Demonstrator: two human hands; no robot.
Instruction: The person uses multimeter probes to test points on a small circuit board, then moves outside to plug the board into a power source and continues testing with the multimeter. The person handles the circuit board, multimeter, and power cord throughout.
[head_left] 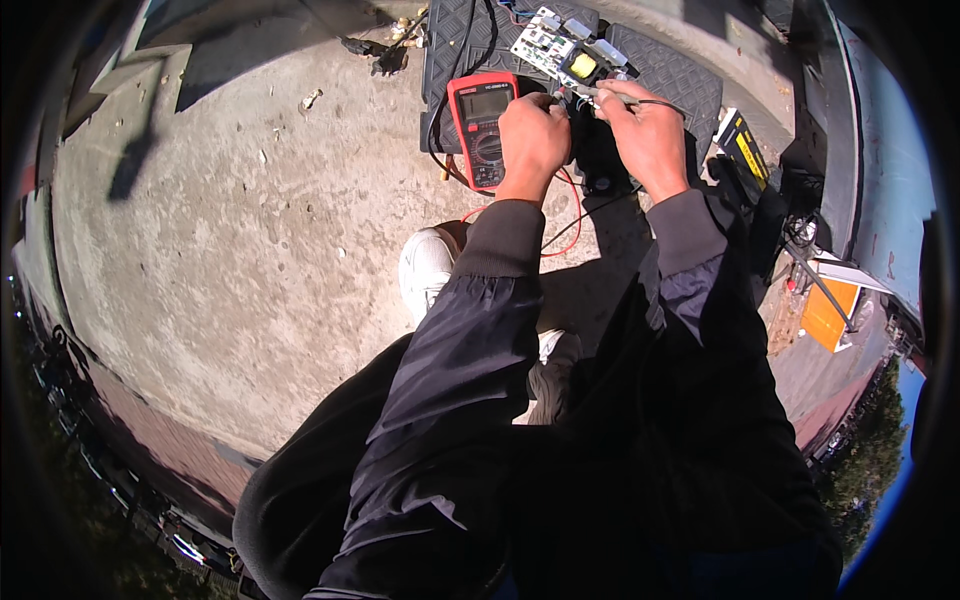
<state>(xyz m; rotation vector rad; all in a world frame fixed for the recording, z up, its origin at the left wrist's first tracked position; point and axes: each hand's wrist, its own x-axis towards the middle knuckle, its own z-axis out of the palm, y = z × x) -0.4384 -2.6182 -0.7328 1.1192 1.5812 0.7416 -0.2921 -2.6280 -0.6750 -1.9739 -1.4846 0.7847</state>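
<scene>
Red multimeter (483, 127) lies on the black rubber mat (660, 70), touching your left hand (533, 135), which is clenched, contents hidden. Your right hand (650, 135) pinches a probe (605, 93) beside the circuit board (560, 50).

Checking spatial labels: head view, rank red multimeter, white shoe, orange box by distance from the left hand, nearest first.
1. Red multimeter: right beside the left hand, on its left.
2. White shoe: below the hand, on the concrete.
3. Orange box: far right, past the right arm.

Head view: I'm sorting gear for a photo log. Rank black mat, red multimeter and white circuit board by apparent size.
1. black mat, largest
2. red multimeter
3. white circuit board; close to the multimeter, partly hidden, so unsure
</scene>
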